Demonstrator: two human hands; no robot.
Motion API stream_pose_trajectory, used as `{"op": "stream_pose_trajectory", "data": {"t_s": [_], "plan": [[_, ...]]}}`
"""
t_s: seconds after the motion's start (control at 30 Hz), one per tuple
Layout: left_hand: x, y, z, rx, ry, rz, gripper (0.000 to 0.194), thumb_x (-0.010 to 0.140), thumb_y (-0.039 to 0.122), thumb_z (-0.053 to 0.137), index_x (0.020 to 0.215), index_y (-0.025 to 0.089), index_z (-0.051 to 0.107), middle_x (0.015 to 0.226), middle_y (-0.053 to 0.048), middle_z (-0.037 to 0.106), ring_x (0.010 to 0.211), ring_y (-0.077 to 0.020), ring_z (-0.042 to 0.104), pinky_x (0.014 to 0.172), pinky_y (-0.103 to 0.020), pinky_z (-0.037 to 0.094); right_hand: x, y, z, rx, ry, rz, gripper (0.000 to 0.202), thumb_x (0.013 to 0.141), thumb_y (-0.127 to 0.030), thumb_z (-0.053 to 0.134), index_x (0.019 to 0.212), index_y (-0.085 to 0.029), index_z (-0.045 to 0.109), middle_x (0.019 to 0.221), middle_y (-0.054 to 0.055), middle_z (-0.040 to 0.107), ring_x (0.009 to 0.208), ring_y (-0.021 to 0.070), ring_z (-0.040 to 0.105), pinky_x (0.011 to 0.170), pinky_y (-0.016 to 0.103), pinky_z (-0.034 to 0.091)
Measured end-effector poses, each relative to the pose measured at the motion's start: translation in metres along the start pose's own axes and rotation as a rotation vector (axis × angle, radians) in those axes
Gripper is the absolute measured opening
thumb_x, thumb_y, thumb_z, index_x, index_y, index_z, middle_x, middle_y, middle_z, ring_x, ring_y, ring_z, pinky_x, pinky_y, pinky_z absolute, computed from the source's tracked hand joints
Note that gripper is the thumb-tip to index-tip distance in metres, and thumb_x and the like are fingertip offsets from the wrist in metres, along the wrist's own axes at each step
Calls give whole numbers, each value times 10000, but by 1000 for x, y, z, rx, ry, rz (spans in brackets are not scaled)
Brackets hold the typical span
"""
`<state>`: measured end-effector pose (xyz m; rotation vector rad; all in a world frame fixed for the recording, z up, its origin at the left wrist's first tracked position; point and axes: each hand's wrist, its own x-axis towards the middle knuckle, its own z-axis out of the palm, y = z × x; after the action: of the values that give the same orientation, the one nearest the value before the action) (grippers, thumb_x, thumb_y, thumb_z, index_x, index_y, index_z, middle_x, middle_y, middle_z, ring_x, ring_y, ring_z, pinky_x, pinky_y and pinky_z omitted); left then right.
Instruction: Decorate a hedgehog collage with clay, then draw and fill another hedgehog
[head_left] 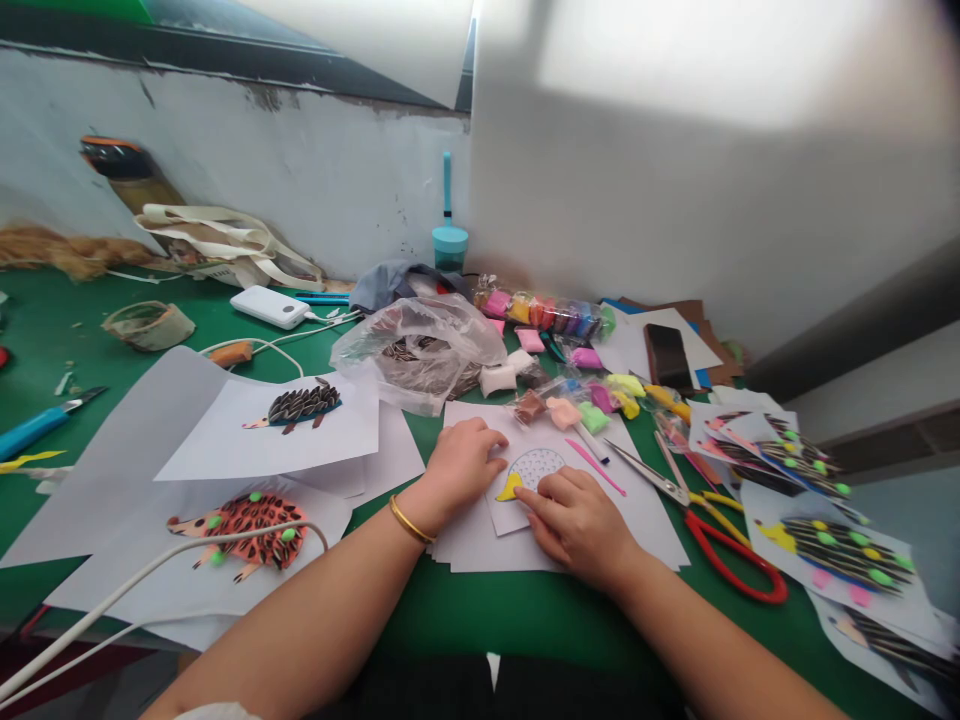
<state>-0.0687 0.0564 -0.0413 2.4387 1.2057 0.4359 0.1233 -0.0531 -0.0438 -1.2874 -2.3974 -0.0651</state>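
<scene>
Over green tabletop, left hand arches; right hand, forefinger extended, touches yellow clay tapering down leftward.

Green table under papers, scissors

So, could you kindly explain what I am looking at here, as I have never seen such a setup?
There is no machine: these are a person's bare left hand and right hand, seen from a camera worn on the head, looking forward and down. On the green table lie scissors, a pink tool, clay packets, a plastic bag and hedgehog pictures. The right index finger touches yellow clay beside a drawing on paper; the left hand rests nearby. Neither hand seems to grip anything.
</scene>
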Motion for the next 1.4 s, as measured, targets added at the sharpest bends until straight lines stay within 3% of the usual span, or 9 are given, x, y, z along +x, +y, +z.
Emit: {"op": "stream_pose_trajectory", "data": {"t_s": [0.17, 0.4, 1.23, 1.4], "plan": [[0, -1, 1, 5, -2, 11, 238, 809, 308, 696, 1042, 265, 718, 991, -40, 641, 936, -215, 609, 853, -346, 446, 2, -2, 2, -26, -56, -1, 256, 915, -202, 536, 1114, -188, 696, 836, 69, 607, 801, 207, 485, 728, 357, 381], [0, -2, 1, 6, 2, 9, 244, 807, 312, 695, 1044, 263, 720, 996, -40, 647, 921, -210, 611, 837, -337, 444, 1, -4, 3, -109, -8, -52, 252, 925, -210, 535, 1126, -178, 684, 834, 72, 618, 804, 211, 486, 714, 361, 367], [1, 0, -1, -2, -20, -7, 248, 810, 305, 689, 1053, 267, 720, 1011, -45, 647, 964, -217, 613, 864, -340, 445, 1, -2, 13, -2, -56, -38, 292, 925, -184, 550, 1186, -227, 675, 844, 57, 594, 811, 192, 490, 765, 338, 396], [1, 0, 0, 3, -14, -6, 245, 807, 305, 696, 1047, 266, 720, 1006, -41, 651, 952, -215, 615, 863, -343, 444, 2, -2, 11, 28, -18, 29, 311, 903, -187, 553, 1195, -199, 659, 865, 65, 602, 808, 201, 493, 762, 357, 405]]}}
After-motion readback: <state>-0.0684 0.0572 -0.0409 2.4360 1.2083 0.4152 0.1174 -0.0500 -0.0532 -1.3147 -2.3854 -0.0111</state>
